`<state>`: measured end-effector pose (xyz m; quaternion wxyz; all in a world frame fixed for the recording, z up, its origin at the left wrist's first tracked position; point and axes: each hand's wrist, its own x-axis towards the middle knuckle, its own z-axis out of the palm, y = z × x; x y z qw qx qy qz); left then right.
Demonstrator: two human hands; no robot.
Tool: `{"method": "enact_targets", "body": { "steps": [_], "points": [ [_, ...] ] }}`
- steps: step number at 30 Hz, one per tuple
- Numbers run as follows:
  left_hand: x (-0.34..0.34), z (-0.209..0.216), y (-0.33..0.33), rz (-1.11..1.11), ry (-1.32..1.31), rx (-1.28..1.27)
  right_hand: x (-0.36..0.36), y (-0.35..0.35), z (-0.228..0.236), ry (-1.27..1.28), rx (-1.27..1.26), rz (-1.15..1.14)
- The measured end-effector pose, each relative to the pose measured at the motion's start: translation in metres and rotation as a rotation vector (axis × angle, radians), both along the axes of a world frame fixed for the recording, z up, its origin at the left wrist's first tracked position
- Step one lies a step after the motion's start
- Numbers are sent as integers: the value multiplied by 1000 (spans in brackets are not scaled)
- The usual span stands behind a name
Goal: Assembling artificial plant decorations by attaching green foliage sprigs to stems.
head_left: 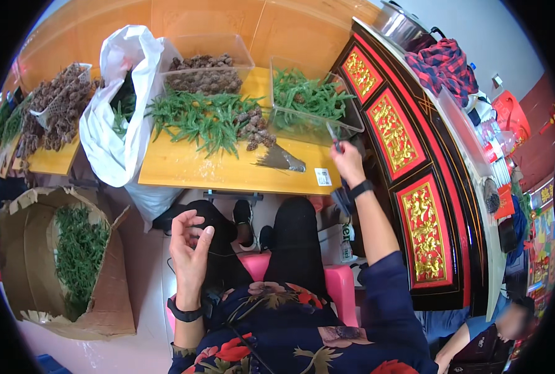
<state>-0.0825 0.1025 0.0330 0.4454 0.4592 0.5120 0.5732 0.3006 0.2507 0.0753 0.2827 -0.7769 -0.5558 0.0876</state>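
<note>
My right hand is closed around a slim tool with a pale grey tip, over the right end of the wooden table. Its exact kind is too small to make out. Above my lap, my left hand is half curled with thumb and fingers apart, and nothing shows in it. Green artificial sprigs lie spread on the table, with small brown pine cones at their right. Nearer me rests a fanned bundle of thin dark strands. A clear bin with more green sprigs stands behind my right hand.
Another clear bin of pine cones stands at the back beside a white plastic bag. Lower left, a cardboard box holds greenery. A carved red, black and gold panel borders the right. A person's arm shows lower right.
</note>
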Motion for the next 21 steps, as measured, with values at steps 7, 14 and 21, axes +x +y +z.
{"method": "enact_targets", "body": {
  "steps": [7,14,21],
  "points": [
    [23,-11,30,-66,-62,-90,29,19,-60,-213,-229,-55],
    [52,-20,66,-13,87,-104,70,75,-106,-335,-66,91],
    [115,-26,126,-224,318,-133,106,104,-122,-408,154,175]
  ]
}}
